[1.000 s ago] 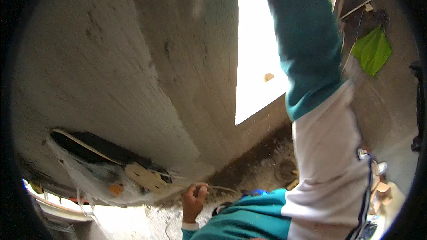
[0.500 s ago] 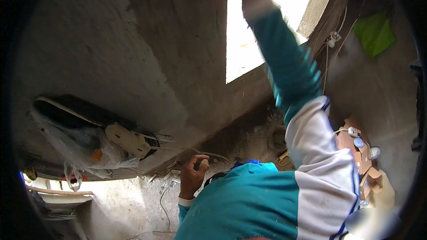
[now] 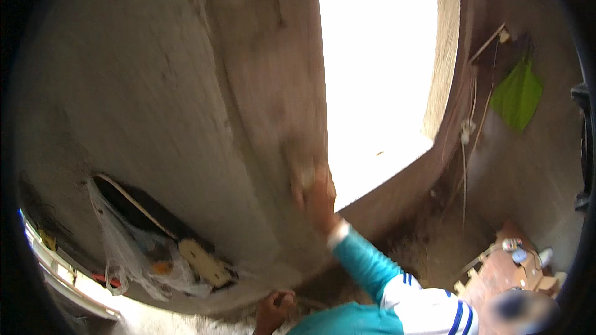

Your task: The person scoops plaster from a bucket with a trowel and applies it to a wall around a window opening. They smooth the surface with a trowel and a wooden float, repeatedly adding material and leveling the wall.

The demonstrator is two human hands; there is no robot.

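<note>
"Wall strip (image 3: pixel 267 62) beside the bright opening (image 3: pixel 379 87): where does it lie from the right hand (image 3: pixel 318 198)?"

"Directly behind it in my feed. The hand overlaps the strip's lower stretch, just beside the opening's left edge, and the strip runs on above it. I can't tell whether the palm touches."

"Holding anything?"

"Blur hides that from me. I get a pale smear at the fingers, and can't tell whether they're spread or pinching something."

"And the left hand (image 3: pixel 275 311)?"

"Low in my view, below the strip, fingers curled; I can't tell if they grip anything. To its left I see a pale flat piece (image 3: pixel 202 263), then a clear plastic bag (image 3: pixel 133 257)."
</note>
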